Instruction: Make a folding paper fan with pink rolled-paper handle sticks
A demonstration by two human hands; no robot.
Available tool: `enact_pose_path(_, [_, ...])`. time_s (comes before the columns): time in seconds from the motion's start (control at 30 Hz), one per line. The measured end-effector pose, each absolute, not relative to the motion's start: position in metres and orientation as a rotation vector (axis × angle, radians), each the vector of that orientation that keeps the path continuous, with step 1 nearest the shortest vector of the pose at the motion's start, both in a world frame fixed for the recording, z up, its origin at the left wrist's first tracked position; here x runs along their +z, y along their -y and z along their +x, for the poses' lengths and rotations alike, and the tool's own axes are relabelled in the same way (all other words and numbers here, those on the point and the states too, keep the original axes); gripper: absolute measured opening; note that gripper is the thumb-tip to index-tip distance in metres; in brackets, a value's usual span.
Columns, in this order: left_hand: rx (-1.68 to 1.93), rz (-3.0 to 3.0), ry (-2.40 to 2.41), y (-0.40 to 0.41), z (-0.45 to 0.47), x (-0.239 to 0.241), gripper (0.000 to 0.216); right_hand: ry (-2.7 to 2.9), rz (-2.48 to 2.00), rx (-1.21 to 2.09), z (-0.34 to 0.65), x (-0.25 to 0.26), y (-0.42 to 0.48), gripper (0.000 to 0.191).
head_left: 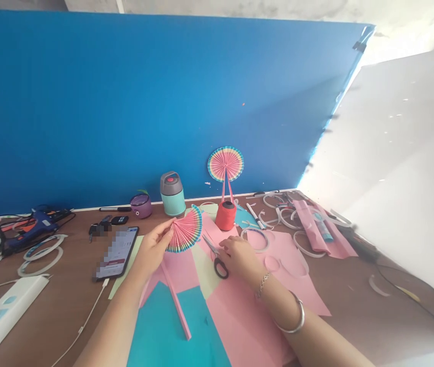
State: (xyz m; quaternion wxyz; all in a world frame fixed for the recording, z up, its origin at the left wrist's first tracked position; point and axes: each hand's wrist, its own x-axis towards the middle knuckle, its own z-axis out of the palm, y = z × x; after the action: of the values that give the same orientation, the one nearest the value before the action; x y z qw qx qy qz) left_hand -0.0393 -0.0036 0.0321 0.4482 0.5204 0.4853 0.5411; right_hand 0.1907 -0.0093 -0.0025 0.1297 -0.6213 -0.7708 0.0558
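My left hand (155,248) pinches a pleated paper fan (186,229), half opened, pink with a yellow and blue edge. A folded pink paper strip (177,303) runs down from below that hand over the blue paper (171,326); whether it joins the fan is hidden. My right hand (238,257) is bent over a pair of scissors (221,268), fingers closed at the pivot and covering one handle loop. The blades point up and left. Beyond, a round paper fan (225,164) on two pink sticks stands upright in a red thread spool (225,216).
Pink sheets (247,321) cover the table's middle. At left are a phone (119,252), power strip (6,318) and blue glue gun (37,229). A teal-grey flask (172,196) and purple cup (141,206) stand before the blue panel. Tape rolls (274,201) lie right.
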Motion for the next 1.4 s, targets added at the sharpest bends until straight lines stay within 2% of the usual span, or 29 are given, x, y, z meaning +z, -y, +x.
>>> enact_pose_path(0.27, [1.192, 1.806, -1.371, 0.012, -0.021, 0.015, 0.027, 2.109, -2.269, -0.044, 0.219, 0.005, 0.001, 0.031])
enact_pose_path(0.43, [0.986, 2.145, -1.404, 0.009, -0.013, 0.000, 0.025, 2.132, -2.318, -0.051, 0.224, 0.008, 0.002, 0.026])
enact_pose_path(0.53, [1.042, 2.146, -1.375, 0.007, -0.015, -0.008, 0.027, 2.076, -2.298, -0.052, 0.220, 0.013, 0.002, 0.019])
enact_pose_path(0.63, [1.129, 2.130, -1.364, 0.006, -0.015, -0.011, 0.032, 1.956, -2.126, 0.084, 0.214, 0.013, 0.002, 0.015])
enact_pose_path(0.77, [0.991, 2.267, -1.456, 0.009, -0.013, -0.011, 0.033, 1.823, -1.733, 0.335, 0.203, 0.004, 0.003, 0.010])
enact_pose_path(0.9, [0.907, 2.393, -1.458, 0.010, -0.010, -0.012, 0.030, 1.761, -1.454, 0.435, 0.195, -0.002, 0.005, 0.011])
enact_pose_path(1.03, [1.108, 2.405, -1.412, 0.011, -0.005, -0.011, 0.026, 1.776, -1.256, 0.531, 0.189, 0.000, 0.011, 0.014])
enact_pose_path(1.13, [1.299, 2.354, -1.346, 0.015, 0.001, -0.008, 0.027, 1.844, -1.181, 0.632, 0.185, 0.002, 0.017, 0.023])
enact_pose_path(1.27, [1.352, 2.307, -1.241, 0.022, 0.007, -0.005, 0.035, 1.944, -1.138, 0.553, 0.180, 0.004, 0.024, 0.030])
enact_pose_path(1.4, [1.384, 2.203, -1.214, 0.026, 0.011, -0.005, 0.041, 1.993, -1.070, 0.400, 0.178, 0.002, 0.027, 0.027])
